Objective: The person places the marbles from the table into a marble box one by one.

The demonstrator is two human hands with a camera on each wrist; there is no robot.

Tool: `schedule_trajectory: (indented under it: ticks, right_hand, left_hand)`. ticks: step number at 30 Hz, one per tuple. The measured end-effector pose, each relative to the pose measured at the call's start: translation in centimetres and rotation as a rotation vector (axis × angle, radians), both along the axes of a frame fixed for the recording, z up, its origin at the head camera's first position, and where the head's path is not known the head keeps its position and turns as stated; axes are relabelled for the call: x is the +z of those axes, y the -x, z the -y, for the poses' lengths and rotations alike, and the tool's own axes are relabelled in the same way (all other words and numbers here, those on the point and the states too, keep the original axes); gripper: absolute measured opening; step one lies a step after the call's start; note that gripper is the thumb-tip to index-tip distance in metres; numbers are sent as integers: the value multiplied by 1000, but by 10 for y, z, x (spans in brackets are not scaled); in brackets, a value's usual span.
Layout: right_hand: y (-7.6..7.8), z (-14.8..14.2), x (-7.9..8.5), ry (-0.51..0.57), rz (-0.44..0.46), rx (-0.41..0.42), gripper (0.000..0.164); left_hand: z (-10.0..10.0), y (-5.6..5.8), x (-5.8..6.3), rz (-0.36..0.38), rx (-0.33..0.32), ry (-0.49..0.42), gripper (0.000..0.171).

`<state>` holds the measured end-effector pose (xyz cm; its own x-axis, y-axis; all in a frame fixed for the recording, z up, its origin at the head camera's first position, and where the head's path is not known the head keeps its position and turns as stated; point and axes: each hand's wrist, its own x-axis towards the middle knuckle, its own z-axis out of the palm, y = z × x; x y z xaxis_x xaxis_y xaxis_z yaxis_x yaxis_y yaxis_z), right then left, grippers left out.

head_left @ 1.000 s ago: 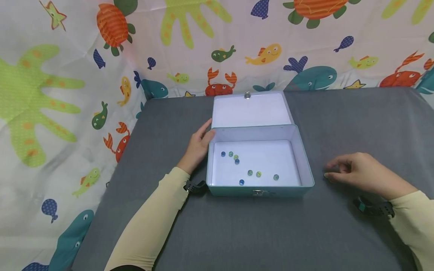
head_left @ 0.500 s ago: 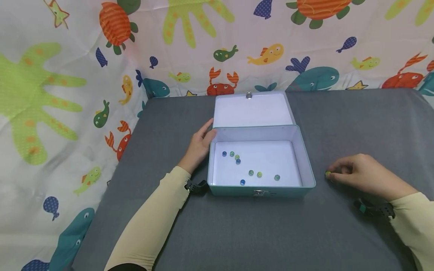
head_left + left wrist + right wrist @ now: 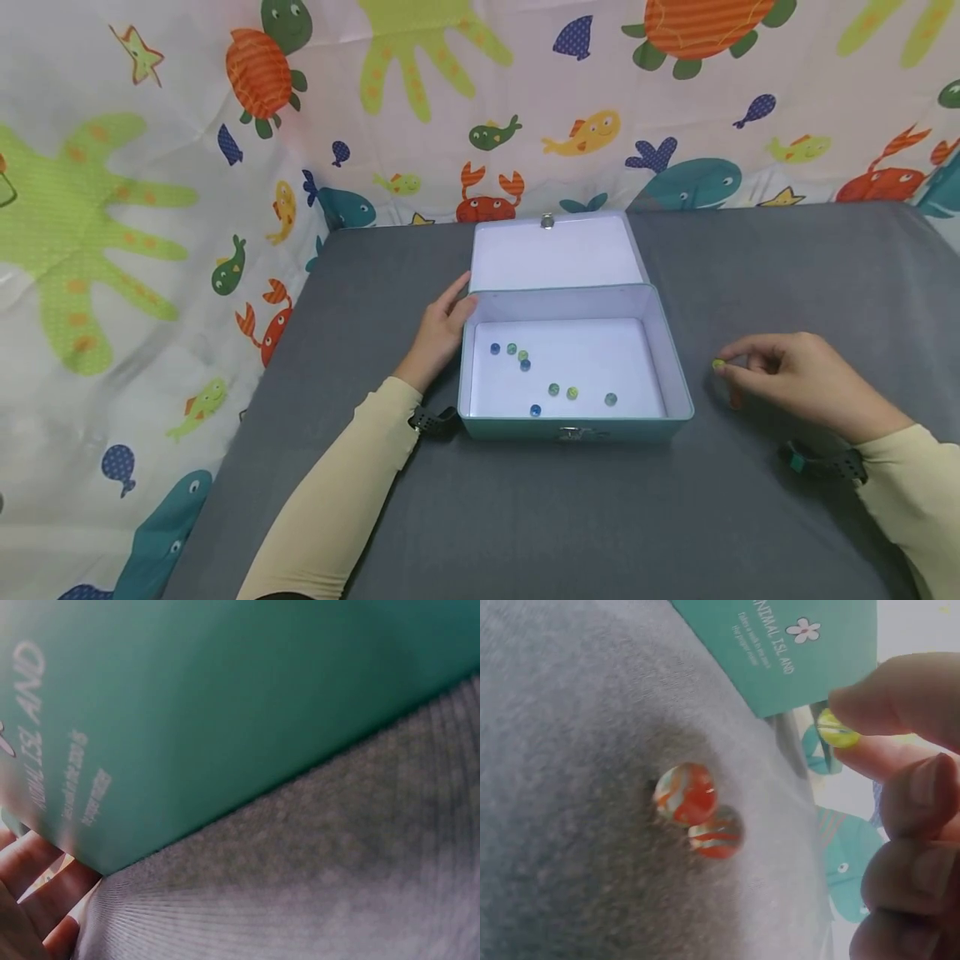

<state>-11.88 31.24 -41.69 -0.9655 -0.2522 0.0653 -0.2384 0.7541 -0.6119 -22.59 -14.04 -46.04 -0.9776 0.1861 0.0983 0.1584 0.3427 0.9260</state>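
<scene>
An open green tin box (image 3: 576, 430) with a white inside stands on the grey table, its lid (image 3: 558, 250) tipped back. Several glass marbles, blue, green and yellow-green, lie on its floor, such as a blue marble (image 3: 536, 410). My left hand (image 3: 437, 337) rests against the tin's rear left corner, fingers stretched along the side and thumb at the rim. To the right of the tin, my right hand (image 3: 798, 379) pinches a yellow marble (image 3: 835, 731) between thumb and index finger. Below that hand, two orange-and-white marbles sit together, one being the nearer marble (image 3: 686, 793).
The grey cloth-covered table (image 3: 600, 517) spreads around the tin. Behind and to the left hangs a white curtain (image 3: 427, 158) printed with sea animals. Each wrist wears a dark strap, like the right strap (image 3: 825, 461).
My right hand has risen slightly with the yellow marble between thumb and finger, and an orange marble now shows beneath it. My left hand stays at the tin's corner.
</scene>
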Motion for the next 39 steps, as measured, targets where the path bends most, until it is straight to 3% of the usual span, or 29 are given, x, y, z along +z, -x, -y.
schedule_trajectory:
  ticks: [7, 15, 24, 39]
  right_hand:
    - [4, 8, 6, 4, -59, -22, 15]
    - [10, 19, 7, -16, -114, 5, 14]
    - [21, 31, 19, -10, -154, 18, 14]
    - [40, 56, 35, 6, -113, 19, 20]
  left_hand:
    - [0, 0, 0, -7, 10, 3, 64]
    - [-1, -1, 2, -1, 12, 9, 63]
    - [1, 1, 0, -4, 3, -12, 63]
    - [0, 1, -1, 0, 5, -18, 64]
